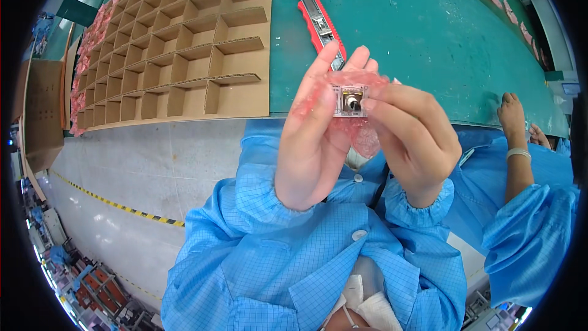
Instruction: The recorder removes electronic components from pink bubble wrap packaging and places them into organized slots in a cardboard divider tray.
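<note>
A small white circuit board [339, 109] with a metal part at its centre is held up over the green table's near edge. Pink bubble wrap [366, 141] lies behind and around it, partly opened out. My left hand [311, 141] supports the wrap from beneath, its thumb against the board's left side and its fingers stretched out behind. From the other side, the thumb and fingers of my right hand [416, 129] pinch the board's right edge. Just beyond my left fingertips lies a red utility knife [317, 18], its blade end pointing away.
To the left, a cardboard divider grid [211, 95] stands on the green table [416, 18], with pink wrap [98, 37] along its far-left side. A co-worker's hand [511, 113] rests at the table edge on the right. Pink scraps [509, 11] lie at the far right.
</note>
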{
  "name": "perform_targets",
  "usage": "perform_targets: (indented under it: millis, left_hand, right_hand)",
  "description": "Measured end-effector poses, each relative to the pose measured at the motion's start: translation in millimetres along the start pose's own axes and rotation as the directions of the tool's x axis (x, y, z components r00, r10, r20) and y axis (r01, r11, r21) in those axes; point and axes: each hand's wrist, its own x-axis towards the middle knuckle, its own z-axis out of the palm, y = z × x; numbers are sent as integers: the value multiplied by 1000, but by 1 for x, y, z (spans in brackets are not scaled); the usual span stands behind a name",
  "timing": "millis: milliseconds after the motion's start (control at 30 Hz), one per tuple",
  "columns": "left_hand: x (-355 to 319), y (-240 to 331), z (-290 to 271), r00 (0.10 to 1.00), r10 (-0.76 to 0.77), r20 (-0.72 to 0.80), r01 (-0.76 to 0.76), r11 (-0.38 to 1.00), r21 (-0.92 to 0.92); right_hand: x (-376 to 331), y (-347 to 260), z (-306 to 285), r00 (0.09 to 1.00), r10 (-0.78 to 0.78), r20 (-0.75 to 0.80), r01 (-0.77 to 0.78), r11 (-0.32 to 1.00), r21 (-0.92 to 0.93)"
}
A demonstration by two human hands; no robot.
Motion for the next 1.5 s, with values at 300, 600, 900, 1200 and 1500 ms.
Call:
perform_targets:
  millis: [300,600,900,1200,1500]
  left_hand:
    - [-7,23,12,976,-217,24,218,971,-97]
    - [-17,24,35,951,-283,-125,292,954,61]
    - [-30,10,25,990,-115,83,123,987,-104]
    - [-36,6,33,999,-1,41,-1,999,54]
    - [-46,11,42,988,-34,-149,52,991,121]
  right_hand:
    - [13,5,-14,980,155,128,-142,984,-107]
    - [18,3,-16,931,345,117,-362,915,178]
    - [-1,19,-7,977,211,24,-205,907,367]
    - [-11,21,-6,994,96,-51,-70,926,371]
    - [-13,21,-4,990,129,-58,-96,916,390]
